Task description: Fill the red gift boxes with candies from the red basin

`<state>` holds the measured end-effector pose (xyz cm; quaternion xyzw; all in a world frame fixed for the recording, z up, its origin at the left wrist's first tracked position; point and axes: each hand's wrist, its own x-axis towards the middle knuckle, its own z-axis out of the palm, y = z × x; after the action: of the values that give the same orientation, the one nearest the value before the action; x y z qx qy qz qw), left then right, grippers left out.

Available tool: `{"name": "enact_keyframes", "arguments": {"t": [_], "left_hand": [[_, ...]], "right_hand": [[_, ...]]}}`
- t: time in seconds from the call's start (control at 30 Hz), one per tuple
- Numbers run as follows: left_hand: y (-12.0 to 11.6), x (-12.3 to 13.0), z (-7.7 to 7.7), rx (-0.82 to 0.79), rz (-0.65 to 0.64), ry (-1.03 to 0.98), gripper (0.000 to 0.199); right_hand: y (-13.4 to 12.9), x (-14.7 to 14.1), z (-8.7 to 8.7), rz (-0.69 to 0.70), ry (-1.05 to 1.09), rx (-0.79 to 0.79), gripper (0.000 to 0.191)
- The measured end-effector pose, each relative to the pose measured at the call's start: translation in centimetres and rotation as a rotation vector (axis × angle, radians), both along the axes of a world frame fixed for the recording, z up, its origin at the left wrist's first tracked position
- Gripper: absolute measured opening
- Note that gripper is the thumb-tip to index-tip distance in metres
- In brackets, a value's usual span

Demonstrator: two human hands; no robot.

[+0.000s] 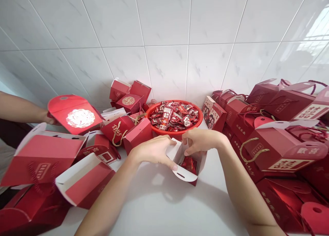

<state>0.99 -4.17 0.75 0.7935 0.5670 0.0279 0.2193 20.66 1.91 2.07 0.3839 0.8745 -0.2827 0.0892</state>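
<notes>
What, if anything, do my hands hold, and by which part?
The left hand apparently holds the open box at its left side, thumb on the white flap; whether the right hand holds anything is unclear.

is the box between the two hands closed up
No, the box is open, with shiny red contents visible inside.

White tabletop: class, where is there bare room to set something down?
The tabletop is bare between the left forearm and right forearm, in front of the open box; a sliver lies between left forearm and left boxes. These boxes, the right boxes and filled basin crowd the sides and back.
</notes>
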Motion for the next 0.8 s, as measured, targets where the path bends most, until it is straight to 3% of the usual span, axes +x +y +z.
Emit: {"name": "enact_keyframes", "arguments": {"t": [0.13, 0.23, 0.37, 0.57, 0.8], "left_hand": [[0.1, -0.1, 0.0, -0.013, 0.008, -0.062, 0.064], [1.1, -0.1, -0.3, 0.144, 0.068, -0.205, 0.037], [4.2, -0.1, -1.4, 0.387, 0.271, -0.161, 0.026], [9.2, 0.0, -3.2, 0.28, 0.327, -0.047, 0.027], [9.9, -1.1, -3.9, 0.345, 0.394, -0.306, 0.025]], "right_hand": [[0.1, 1.2, 0.5, -0.021, 0.06, -0.078, 0.034], [0.1, 2.0, 1.0, -0.006, 0.115, -0.036, 0.031], [-0.3, 2.8, 1.7, 0.026, 0.209, 0.069, 0.022], [-0.8, 3.7, 2.5, 0.019, 0.262, 0.137, 0.022], [-0.4, 4.9, 2.5, 0.041, 0.331, 0.17, 0.032]]}}
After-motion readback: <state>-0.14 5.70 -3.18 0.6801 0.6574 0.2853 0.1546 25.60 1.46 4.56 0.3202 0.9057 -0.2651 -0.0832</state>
